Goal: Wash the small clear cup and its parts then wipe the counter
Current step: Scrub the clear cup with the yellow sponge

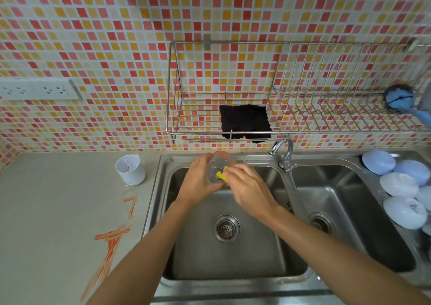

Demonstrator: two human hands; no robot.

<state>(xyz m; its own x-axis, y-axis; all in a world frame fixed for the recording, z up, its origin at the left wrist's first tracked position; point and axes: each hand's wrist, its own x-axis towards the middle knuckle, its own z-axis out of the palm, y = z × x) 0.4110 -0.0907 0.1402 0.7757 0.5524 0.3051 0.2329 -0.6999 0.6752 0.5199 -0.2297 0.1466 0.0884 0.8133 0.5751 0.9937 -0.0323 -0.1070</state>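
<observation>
Mosaic tiles back a steel double sink (233, 265). Above its left basin the left hand (198, 181) grips the small clear cup (218, 168), while the right hand (249, 188) pinches a yellow sponge (220, 175) into it. Orange smears (112, 239) streak the counter (58, 211) left of the sink.

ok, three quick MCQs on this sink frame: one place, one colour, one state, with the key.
1. Where does the black cloth lie?
A. in the wire rack
B. in the sink
C. on the counter

2. What colour are the smears on the counter?
A. blue
B. orange-red
C. green

3. What is the left hand doing?
A. hanging idle
B. turning the tap
C. holding the clear cup

Key: 1 A, it drapes over the rack's wires; 2 B, streaks left of the sink; 3 C, fingers wrap the cup while the right hand works a yellow sponge in it.
</observation>
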